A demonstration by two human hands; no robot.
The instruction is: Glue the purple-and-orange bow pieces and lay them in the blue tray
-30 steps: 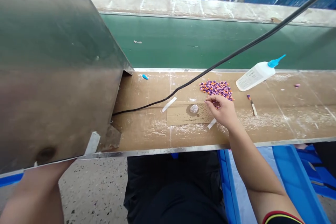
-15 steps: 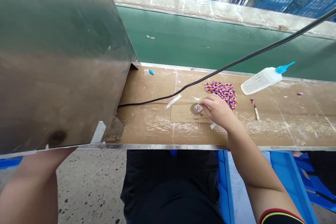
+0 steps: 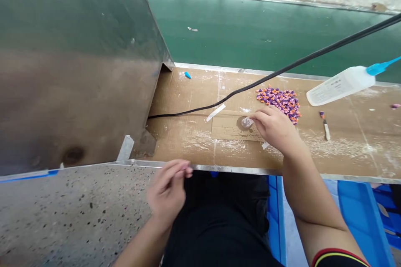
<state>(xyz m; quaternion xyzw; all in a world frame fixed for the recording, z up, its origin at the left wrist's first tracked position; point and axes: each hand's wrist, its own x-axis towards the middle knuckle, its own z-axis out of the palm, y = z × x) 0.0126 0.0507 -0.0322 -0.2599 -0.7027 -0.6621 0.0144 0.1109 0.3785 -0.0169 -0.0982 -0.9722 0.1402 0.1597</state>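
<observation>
My right hand [image 3: 277,128] is closed in a pinch over a whitish, glossy lump [image 3: 247,122] on a small cardboard pad [image 3: 227,128]. What lies between its fingertips is hidden. Just beyond that hand is a heap of small purple, orange and pink pieces [image 3: 283,102]. My left hand [image 3: 171,187], smeared by motion, is raised at the bench's front edge. Its thumb and forefinger press together around a tiny pinkish thing too blurred to name.
A translucent bottle with a blue nozzle [image 3: 341,85] lies right of the heap, near a small knife-like tool [image 3: 326,130]. A black cable [image 3: 266,77] crosses the cardboard-covered bench. A large metal housing [image 3: 78,71] stands at left. Behind runs a green belt [image 3: 234,29].
My left hand has come up from beside the metal housing to the bench's front edge, now pinching. My right hand stays at the whitish lump. The view has shifted slightly.
</observation>
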